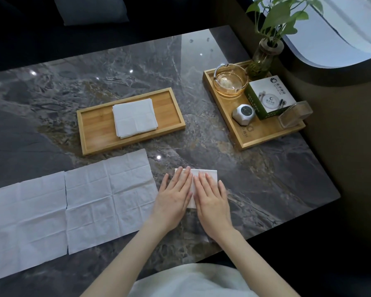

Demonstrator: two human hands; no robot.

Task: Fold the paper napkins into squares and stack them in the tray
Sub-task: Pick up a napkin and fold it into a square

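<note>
Both palms lie flat, fingers spread out and together, pressing one folded napkin (194,175) against the marble table (255,181); neither hand pinches or lifts it. Her left hand (173,195) covers the napkin's left half, her right hand (212,199) the right half, thumbs nearly meeting over the middle. What shows of the white paper is a strip past the fingertips and a sliver between the hands, so I cannot tell its full outline; the visible far edge runs left to right across the table, tilted slightly.

Just left of the left hand two unfolded napkins (69,209) lie open side by side, edges touching, creased into grids, their row stretching away leftward and toward the table's near edge.

Beyond the fingertips, well apart from the hands, sits the bamboo tray (94,125), its long axis also running left to right with the right end angled farther away. Inside it rests a stack of folded squares (135,118), placed right of the tray's centre, corners a little fanned.

Farther off to the right of the right hand a second wooden tray (259,136) holds an amber glass ashtray (230,83), a white and green box (270,97), a small grey gadget (243,115), a clear plastic holder (295,114) and a vase with a green plant (263,56).
</note>
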